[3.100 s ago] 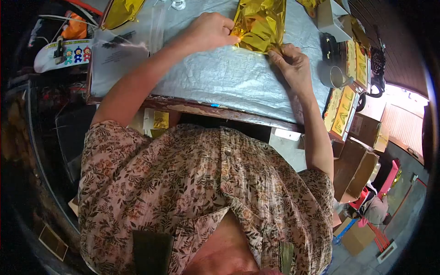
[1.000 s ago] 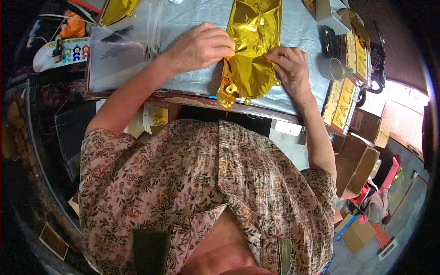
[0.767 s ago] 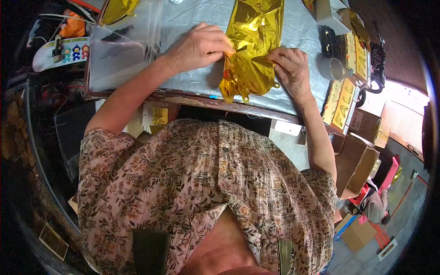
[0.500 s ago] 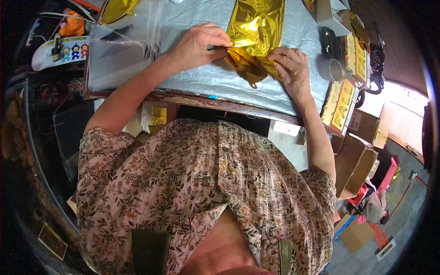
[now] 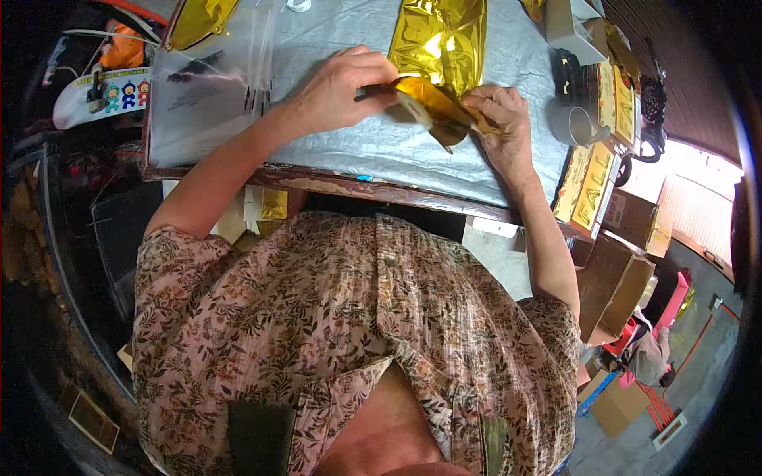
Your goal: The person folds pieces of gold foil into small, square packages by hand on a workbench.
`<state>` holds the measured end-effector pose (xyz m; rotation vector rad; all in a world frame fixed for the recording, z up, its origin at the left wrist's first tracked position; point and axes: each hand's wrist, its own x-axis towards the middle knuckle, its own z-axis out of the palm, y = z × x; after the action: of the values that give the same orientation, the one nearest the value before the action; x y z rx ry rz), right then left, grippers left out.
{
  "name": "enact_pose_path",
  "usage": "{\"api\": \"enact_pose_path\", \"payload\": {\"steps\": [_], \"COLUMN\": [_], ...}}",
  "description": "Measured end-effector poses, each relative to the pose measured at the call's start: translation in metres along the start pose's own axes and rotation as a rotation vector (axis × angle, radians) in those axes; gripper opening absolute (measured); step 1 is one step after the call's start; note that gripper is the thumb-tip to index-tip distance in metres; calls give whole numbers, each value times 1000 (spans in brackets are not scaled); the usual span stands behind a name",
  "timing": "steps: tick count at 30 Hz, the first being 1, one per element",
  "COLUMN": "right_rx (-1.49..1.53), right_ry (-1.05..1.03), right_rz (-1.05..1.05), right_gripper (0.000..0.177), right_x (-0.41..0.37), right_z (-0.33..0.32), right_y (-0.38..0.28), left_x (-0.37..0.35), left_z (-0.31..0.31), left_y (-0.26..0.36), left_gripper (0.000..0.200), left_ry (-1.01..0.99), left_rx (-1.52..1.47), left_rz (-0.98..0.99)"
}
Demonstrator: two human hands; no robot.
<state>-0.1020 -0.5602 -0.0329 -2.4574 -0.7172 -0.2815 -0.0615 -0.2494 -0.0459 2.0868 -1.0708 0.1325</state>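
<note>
A flat gold foil balloon [image 5: 440, 47] lies lengthwise on the silvery sheet covering the table [image 5: 333, 163], its near end lifted and folded over. My left hand [image 5: 347, 86] pinches the left side of that lifted end between thumb and fingers. On the other side, my right hand [image 5: 504, 123] grips the foil's right edge with curled fingers. Between the hands the raised flap shows a pale strip along its edge, blurred by motion, and a pointed corner hanging toward me.
Clear plastic sheeting [image 5: 202, 103] covers the table's left part, with more gold foil [image 5: 198, 22] at the far left corner. A grey mug [image 5: 578, 124] stands at the right beside boxes marked FALL [image 5: 591, 186]. Cardboard boxes [image 5: 611, 285] and another person [image 5: 651, 357] are farther right.
The near end of the foil has been turned up, so a pale strip now shows. My left hand has shifted slightly and its fingers are bent more; the right hand has barely moved.
</note>
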Motion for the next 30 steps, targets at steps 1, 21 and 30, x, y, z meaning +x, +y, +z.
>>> {"api": "enact_pose_path", "payload": {"steps": [1,21,30], "right_rx": [20,339,274], "right_ry": [-25,-30,-2], "right_rz": [21,308,433], "right_gripper": [27,15,17], "right_x": [1,16,12], "right_z": [-3,1,6], "right_y": [-2,0,-8], "left_x": [2,22,27], "left_z": [-1,-4,-4], "left_y": [2,10,1], "left_gripper": [32,39,41], "left_ry": [21,-19,-20], "left_rx": [1,-37,22], "left_rz": [8,-522,-509]}}
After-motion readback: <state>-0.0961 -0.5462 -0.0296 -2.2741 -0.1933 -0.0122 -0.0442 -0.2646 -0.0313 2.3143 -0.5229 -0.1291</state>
